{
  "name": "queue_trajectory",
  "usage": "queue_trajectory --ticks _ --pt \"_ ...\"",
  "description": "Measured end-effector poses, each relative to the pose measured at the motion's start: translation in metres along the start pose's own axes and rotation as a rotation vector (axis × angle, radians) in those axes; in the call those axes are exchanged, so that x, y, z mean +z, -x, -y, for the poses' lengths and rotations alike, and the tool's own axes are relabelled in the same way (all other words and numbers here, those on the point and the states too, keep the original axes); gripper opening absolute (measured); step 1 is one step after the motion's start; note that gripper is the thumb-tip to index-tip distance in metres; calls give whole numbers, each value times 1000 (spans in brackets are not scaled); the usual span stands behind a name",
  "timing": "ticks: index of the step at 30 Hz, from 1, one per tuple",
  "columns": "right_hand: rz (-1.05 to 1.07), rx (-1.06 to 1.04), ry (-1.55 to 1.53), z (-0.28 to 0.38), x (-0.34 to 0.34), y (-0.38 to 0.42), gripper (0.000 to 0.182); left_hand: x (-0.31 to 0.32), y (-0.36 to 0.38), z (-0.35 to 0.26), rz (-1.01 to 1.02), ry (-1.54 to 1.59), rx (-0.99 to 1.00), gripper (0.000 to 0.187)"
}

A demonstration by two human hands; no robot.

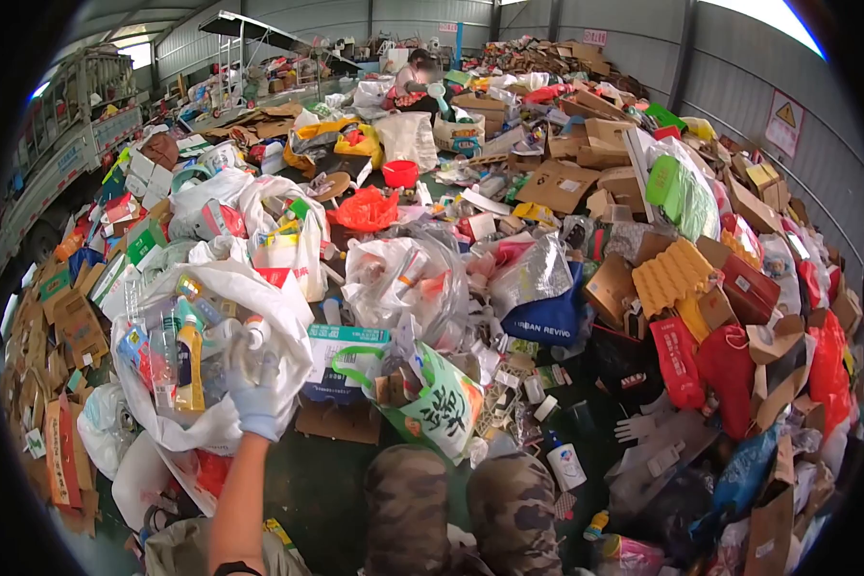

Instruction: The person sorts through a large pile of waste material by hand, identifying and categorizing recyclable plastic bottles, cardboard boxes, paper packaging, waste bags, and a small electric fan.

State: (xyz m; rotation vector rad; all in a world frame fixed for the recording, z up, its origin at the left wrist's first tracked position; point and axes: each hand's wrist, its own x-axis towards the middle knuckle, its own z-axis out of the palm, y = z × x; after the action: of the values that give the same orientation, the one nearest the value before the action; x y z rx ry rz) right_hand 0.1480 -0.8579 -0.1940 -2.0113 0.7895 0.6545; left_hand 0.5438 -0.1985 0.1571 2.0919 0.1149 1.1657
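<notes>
My left hand (252, 384), in a pale glove, reaches into a big white woven sack (288, 288) at the left. Its fingers are closed around a white plastic bottle (255, 331) with an orange-red band near its top; the glove hides the lower part. Beside it in the sack stand a bottle of amber liquid (190, 365) and a clear green-capped bottle (169, 346). My right hand is not in view. A green-and-white shopping bag (437, 398) stands with its mouth open in front of my knees.
Mixed waste surrounds me. A blue bag (547, 312), a yellow egg tray (674, 276) and flattened cardboard lie to the right. A white pump bottle (566, 466) and a loose glove (634, 427) lie near my right knee. Another person (415, 82) sits at the back; a truck (67, 144) stands left.
</notes>
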Motion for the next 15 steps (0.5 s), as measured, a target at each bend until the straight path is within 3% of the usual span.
queue_trajectory --ticks 1,2,3,4,6,9,10,12,14,15 --pt "142 62 23 61 -15 8 40 6 27 -12 75 117 -130 48" --pt "125 -138 40 92 -22 10 38 11 52 -23 153 231 -267 48" --pt "37 -118 47 95 -21 -12 38 13 71 -31 182 231 -298 48" --pt "3 -177 101 156 -32 10 37 13 81 -44 211 218 -309 48" --pt "54 -185 -115 173 -32 -17 33 6 87 -79 317 496 -606 46" --pt "84 -112 -118 206 -27 -30 32 11 71 -153 299 548 -499 44" --pt "62 -199 -64 210 -22 -37 30 16 67 -174 279 620 -466 43" --pt "41 -284 -15 207 -8 -49 28 32 65 -206 362 720 -414 41" --pt "209 -222 -392 196 10 -62 38 50 65 -233 500 734 -452 37" --pt "122 -227 -263 184 21 -78 39 62 68 -237 570 790 -477 37"
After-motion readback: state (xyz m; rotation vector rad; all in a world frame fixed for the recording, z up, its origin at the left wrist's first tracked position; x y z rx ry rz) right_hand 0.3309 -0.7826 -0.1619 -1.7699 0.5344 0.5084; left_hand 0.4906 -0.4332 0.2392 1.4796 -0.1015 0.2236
